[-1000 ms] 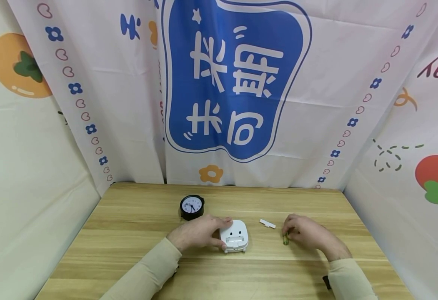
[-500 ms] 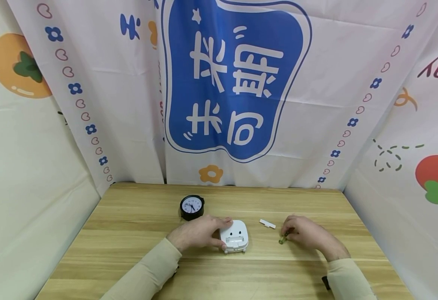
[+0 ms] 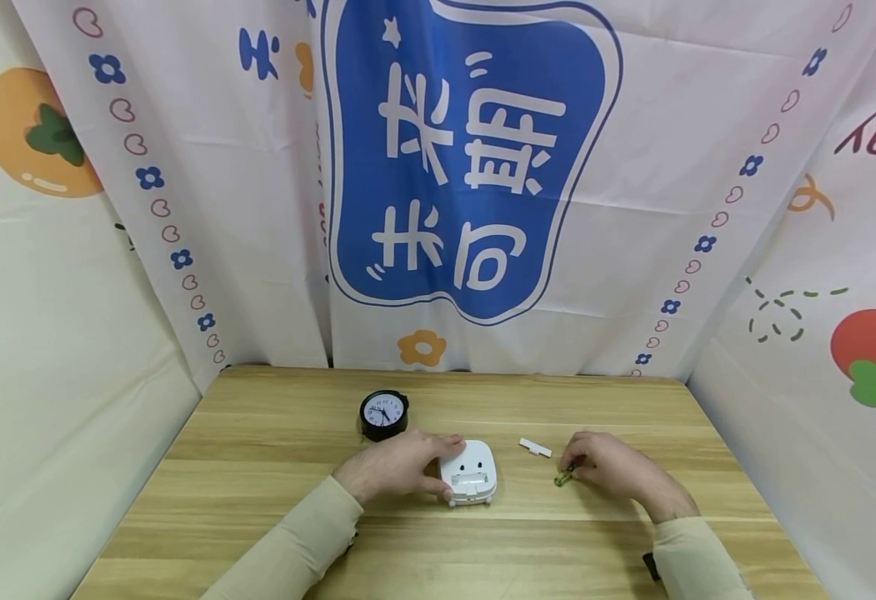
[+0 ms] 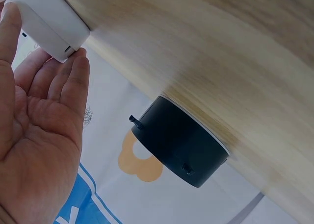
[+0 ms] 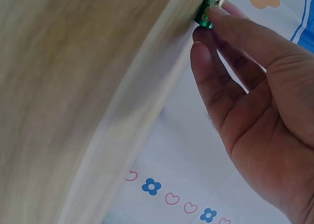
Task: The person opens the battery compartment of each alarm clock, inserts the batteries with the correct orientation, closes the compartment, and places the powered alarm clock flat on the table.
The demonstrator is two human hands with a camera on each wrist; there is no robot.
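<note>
My left hand [image 3: 406, 463] holds a small white alarm clock [image 3: 478, 454] on the table, thumb at its near left corner and fingers along its far left edge. The back of the clock is up, with two dark knobs and an uncovered battery compartment near its footed edge. In the left wrist view, the fingers reach the case [image 4: 56, 20] at the top left. To the right, my right hand [image 3: 621, 473] pinches a green battery [image 3: 563, 478] between thumb and fingertips. The upper part of the battery is hidden behind the fingers. Green lettering shows on it in the right wrist view.
A white battery cover [image 3: 535, 447] lies between the white clock and my right hand. Behind my left hand stands a round black clock [image 3: 383, 417]. Printed cloth [image 3: 287, 317] hangs behind the wooden table [image 3: 483, 558], with more cloth at both sides.
The battery in my right hand has turned, its near end swinging left from pointing straight toward me. My right hand has shifted very slightly left; my left hand and the white alarm clock stay put.
</note>
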